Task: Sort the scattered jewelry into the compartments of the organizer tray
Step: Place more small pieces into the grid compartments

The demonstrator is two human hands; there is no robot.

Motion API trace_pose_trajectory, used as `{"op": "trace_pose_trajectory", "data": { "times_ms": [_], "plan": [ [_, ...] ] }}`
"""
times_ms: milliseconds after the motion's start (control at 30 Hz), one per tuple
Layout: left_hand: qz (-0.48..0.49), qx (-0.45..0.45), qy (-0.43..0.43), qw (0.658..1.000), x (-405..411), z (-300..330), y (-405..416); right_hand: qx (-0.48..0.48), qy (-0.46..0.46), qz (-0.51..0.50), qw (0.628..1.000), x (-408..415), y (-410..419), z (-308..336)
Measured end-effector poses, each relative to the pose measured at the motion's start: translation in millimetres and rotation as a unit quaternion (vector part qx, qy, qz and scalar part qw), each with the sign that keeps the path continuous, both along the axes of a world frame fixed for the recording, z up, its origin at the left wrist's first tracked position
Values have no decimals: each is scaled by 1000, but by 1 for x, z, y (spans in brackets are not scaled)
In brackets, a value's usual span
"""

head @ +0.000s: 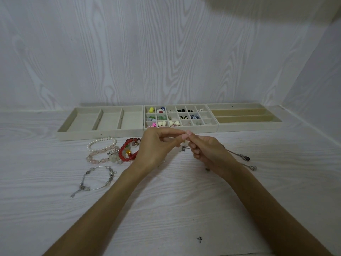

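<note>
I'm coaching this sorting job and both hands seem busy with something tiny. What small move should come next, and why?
Probably carry the thin chain to the long-slot tray on the right. The left hand and right hand pinch it together above the table, and those long slots look unfilled, while the small-grid tray already holds earrings.

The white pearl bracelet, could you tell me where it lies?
Head view, left side: the white pearl bracelet lies on the table, before the three-compartment tray, touching the pink bead bracelet.
</note>
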State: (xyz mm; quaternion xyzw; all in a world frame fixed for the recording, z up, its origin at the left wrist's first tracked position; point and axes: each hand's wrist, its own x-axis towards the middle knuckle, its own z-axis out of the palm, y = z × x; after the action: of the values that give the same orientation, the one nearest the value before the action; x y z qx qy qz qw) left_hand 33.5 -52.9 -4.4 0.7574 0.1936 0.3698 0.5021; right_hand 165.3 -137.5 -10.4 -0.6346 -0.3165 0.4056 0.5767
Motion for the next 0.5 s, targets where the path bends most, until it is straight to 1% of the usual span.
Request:
{"op": "trace_pose_trajectory", "data": {
  "times_ms": [67, 133, 167, 233, 367, 500],
  "plan": [
    [-3, -50, -1, 999, -1, 2, 1, 5, -43, -17, 999, -1, -1, 0],
    [-2, -141, 14, 990, -1, 4, 1, 18, -72, -44, 996, -2, -3, 3],
    [1, -181, 26, 983, -2, 5, 1, 25, -74, -52, 996, -3, -3, 4],
    [-2, -234, 46, 971, -1, 4, 2, 40, -67, -56, 995, -3, -5, 7],
    [-10, -297, 34, 954, 0, 3, 0, 84, -121, -78, 986, -2, -6, 10],
    [-20, -307, 39, 951, 1, 3, -4, 134, -178, -71, 972, -3, -7, 10]
  ]
}}
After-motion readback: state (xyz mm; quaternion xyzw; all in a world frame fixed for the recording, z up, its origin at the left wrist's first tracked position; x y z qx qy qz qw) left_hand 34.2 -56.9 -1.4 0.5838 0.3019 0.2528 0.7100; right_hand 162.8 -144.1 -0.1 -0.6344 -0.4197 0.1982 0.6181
